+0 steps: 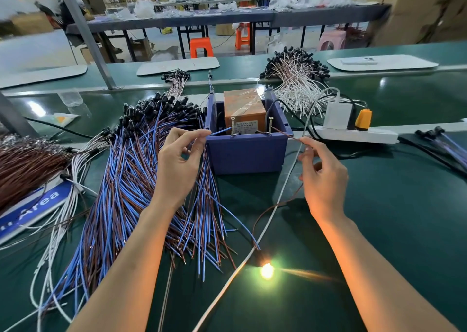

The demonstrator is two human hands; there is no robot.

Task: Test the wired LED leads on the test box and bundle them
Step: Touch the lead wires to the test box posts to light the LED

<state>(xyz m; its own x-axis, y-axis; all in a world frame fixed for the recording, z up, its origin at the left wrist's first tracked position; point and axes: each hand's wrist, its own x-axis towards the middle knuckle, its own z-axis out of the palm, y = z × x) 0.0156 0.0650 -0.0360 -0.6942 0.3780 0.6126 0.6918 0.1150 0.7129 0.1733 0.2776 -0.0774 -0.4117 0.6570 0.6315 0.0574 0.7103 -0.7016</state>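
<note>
LED leads in blue and brown lie in a big fanned pile (131, 180) on the green table (379, 218), left of the test box (246, 154), their black LED heads bunched at the far end. One LED (267, 271) from this kind of lead glows bright yellow on the table near the person, between the two forearms. The left hand (179, 162) pinches its blue lead (219, 131) between thumb and forefinger, other fingers curled, and the bare tip meets the left screw (232, 127) standing on the box's front edge. The right hand (323, 180) pinches the brown lead (288, 134) the same way, its tip against the right screw (271, 125); that wire loops down under the hand toward the lit LED. Inside the blue box sits an orange block (243, 109) wrapped in clear tape. A white cable (278, 205) runs diagonally across the table, passing just beside the LED, up to a white charger (337, 115) plugged into a power strip (353, 134) right of the box, next to an orange plug (363, 119). Behind the box on the right is a heap of white leads (298, 84) with black heads. At the far left lie a brown wire bundle (25, 165) and a blue sign (32, 205), with loose white wires over it.
</note>
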